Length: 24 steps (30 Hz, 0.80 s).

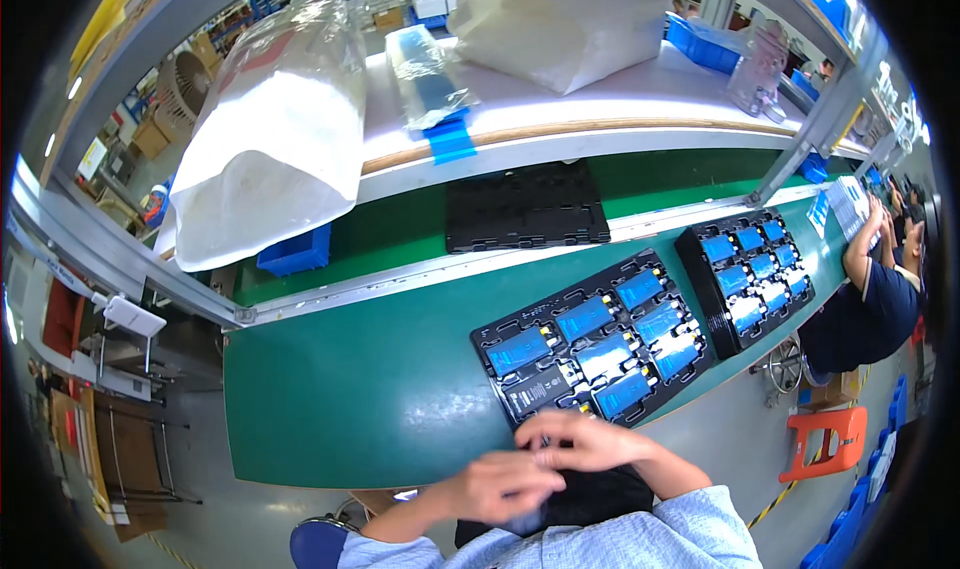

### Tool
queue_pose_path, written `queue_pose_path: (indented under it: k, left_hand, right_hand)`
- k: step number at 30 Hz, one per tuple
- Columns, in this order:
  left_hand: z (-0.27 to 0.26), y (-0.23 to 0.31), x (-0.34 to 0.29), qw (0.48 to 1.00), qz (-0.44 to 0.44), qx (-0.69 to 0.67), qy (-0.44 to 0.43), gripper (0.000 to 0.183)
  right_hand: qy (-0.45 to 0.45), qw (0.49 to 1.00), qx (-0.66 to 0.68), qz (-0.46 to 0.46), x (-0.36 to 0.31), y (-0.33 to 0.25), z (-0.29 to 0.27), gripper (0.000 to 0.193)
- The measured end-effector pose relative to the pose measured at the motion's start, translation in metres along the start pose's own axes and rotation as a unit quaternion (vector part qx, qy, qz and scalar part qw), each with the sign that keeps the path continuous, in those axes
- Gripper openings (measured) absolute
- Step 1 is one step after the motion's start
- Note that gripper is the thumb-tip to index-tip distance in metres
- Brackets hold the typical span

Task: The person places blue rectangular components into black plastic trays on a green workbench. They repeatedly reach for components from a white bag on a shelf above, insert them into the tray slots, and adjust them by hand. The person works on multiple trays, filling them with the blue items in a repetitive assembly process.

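My left hand (503, 485) and my right hand (585, 442) meet at the near edge of the green bench, fingers curled in and touching each other. Whatever they pinch, if anything, is too blurred and covered to name. Just beyond them lies a black plastic tray (487, 340) with flat battery-like packs in its pockets. Most carry blue film, such as the blue pack (583, 318) in the back row. One dark pack (537, 393) with pale print shows no blue film, close to my right hand.
On the right stands a stack of black trays (700, 287) with more blue packs. A dark tray (527, 209) lies under the shelf (540, 129), near a blue bin (297, 252). White bags and film lie above. A co-worker (865, 304) sits at right, near an orange stool (828, 443).
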<state>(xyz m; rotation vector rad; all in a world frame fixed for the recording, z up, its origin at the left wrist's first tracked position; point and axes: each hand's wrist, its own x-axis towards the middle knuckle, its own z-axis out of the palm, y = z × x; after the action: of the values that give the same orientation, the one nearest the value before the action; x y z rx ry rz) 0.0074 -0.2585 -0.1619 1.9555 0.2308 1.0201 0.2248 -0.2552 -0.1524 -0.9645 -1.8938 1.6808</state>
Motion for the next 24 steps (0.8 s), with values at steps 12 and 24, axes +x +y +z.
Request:
queue_pose_path:
  k: [12, 24]
  left_hand:
    - [0.015, 0.008, 0.028, 0.977, -0.176, 0.122, -0.022, 0.033]
    - [0.056, 0.015, 0.021, 0.961, -0.201, 0.186, -0.033, 0.030]
  right_hand:
    - [0.205, 0.973, 0.110, 0.009, -0.079, 0.027, 0.027, 0.021]
    - [0.210, 0.974, -0.064, -0.052, -0.092, 0.022, 0.023, 0.015]
